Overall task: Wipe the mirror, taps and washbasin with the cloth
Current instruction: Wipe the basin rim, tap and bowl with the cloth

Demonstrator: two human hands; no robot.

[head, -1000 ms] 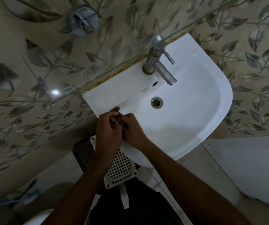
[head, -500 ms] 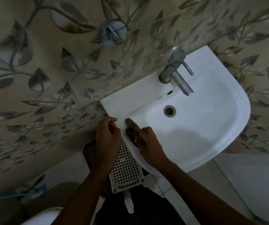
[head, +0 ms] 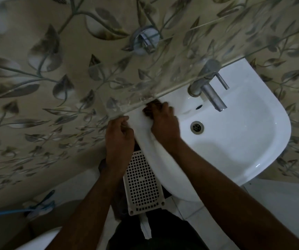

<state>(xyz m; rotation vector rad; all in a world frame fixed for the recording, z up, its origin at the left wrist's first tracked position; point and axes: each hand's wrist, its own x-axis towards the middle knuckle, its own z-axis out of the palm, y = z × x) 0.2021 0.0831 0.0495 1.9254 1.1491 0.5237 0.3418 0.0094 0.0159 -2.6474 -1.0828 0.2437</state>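
Cloth on far-left rim of washbasin.
Right hand (head: 164, 123) presses dark cloth (head: 151, 107) onto washbasin (head: 235, 141) ledge, left of tap (head: 208, 87), under glass shelf (head: 163, 94) edge; fingers curled over it. Left hand (head: 119, 136) grips the basin's left rim, fingers curled.

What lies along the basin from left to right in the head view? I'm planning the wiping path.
Left hand → cloth under the right hand → drain → tap → basin's right rim.
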